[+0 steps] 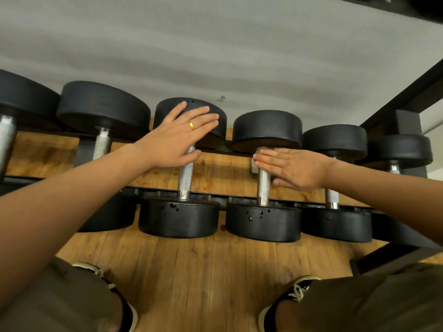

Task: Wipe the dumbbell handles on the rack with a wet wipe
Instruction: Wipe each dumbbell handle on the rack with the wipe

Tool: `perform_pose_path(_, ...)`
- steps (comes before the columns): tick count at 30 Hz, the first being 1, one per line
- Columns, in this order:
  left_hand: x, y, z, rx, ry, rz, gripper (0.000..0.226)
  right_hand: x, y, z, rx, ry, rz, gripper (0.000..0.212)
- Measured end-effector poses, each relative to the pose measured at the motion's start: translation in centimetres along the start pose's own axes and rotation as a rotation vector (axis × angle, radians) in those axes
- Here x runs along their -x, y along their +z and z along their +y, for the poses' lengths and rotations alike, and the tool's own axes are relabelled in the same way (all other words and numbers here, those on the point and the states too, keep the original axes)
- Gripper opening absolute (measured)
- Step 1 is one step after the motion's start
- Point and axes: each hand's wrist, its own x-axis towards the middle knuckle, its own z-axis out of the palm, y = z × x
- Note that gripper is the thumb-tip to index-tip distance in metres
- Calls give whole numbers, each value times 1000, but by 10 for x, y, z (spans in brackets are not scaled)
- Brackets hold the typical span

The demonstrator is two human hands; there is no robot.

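A row of black dumbbells with knurled steel handles lies across a black rack (239, 153). My left hand (182, 137), wearing a gold ring, rests flat with fingers spread on the far head (215, 111) of the middle dumbbell, above its handle (185, 176). My right hand (294, 168) lies flat across the upper part of the neighbouring dumbbell's handle (263, 188). A small pale edge of the wet wipe (253, 167) shows under its fingertips, pressed against that handle. Most of the wipe is hidden by the hand.
More dumbbells sit to the left (103, 142) and right (332, 197) on the rack. A black frame post (407, 92) rises at the right. Wooden floor (203, 271) lies below, with my knees and dark shoes (297, 291) near the bottom edge. A grey wall is behind.
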Motion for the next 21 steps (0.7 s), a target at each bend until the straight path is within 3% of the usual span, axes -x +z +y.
perform_pose_path(8,0,0,0,-9,4,0,77,-10,-3,-24,-196,113,44,62)
perform_pose_path(13,-1,-1,-1,-9,-5,-19,79,7,-4,-44,-328,-68,-57,56)
perform_pose_path(16,0,0,0,-7,-8,-19,79,-4,-12,-30,-222,-107,-83,54)
perform_pose_path(21,0,0,0,-15,-7,-16,79,-13,-7,-17,-141,65,-5,57)
